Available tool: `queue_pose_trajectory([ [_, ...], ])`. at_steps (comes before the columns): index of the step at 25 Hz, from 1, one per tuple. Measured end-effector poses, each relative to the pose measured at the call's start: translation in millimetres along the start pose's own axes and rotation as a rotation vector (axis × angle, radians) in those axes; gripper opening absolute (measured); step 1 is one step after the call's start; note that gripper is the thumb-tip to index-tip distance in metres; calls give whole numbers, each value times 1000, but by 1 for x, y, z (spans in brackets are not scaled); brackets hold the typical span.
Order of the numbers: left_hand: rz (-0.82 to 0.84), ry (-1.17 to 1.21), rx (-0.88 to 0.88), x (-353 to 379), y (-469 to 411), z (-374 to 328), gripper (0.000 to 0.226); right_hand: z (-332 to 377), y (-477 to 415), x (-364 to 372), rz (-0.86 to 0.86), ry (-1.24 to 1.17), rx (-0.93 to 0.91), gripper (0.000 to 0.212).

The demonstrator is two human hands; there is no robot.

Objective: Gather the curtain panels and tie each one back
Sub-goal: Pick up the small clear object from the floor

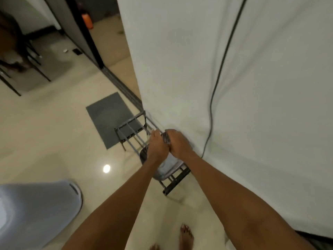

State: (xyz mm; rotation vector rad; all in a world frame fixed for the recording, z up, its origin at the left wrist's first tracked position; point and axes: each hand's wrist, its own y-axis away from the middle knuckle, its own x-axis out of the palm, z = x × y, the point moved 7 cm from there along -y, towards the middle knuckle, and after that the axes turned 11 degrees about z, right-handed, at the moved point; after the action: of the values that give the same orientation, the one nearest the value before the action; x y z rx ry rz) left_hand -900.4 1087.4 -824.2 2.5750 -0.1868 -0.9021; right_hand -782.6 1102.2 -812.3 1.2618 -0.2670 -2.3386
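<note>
A white curtain panel (180,69) fills the view from 12 o'clock round to 4 o'clock. Its folds draw down toward the hands, which meet just right of centre. The left hand (156,146) and the right hand (178,144) are knuckle to knuckle, both with fingers curled tight. Between them they pinch a short dark strip (166,138). It looks ribbed, but any marking on it is too blurred to read. The right hand also lies against the curtain's lower edge; whether it grips the fabric as well cannot be told.

A thin dark cord (219,76) hangs in front of the curtain from 1 o'clock and ends just at 3 o'clock of the right hand.

Directly under the hands stands a low metal rack (131,130) of parallel bars, with a grey bundle (169,168) lying on its near end. A grey mat (108,116) lies on the glossy cream floor (54,132) at 10 o'clock of the rack, touching its far corner. A dark door track (122,87) runs from the mat up toward 11 o'clock.

A bare foot (186,235) shows at 6 o'clock, pale blue-grey cloth (36,210) at 8 o'clock, chair legs (36,69) at 10 o'clock, and an orange object (87,20) near 11 o'clock.
</note>
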Motion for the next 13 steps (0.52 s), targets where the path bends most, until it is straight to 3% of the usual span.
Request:
queue_pose_trajectory([
  [2,-27,-214,145,-36,24,-65,72,40,36,-53,-101,133,-88,54],
  [4,-42,-375,273,-76,79,-141,80,75,114,-123,-222,236,-10,65],
  [8,-144,-472,600,-122,185,-262,79,126,259,-244,-507,385,66,67],
  [13,-171,-543,941,-146,326,-369,83,168,460,-331,-829,451,254,70],
])
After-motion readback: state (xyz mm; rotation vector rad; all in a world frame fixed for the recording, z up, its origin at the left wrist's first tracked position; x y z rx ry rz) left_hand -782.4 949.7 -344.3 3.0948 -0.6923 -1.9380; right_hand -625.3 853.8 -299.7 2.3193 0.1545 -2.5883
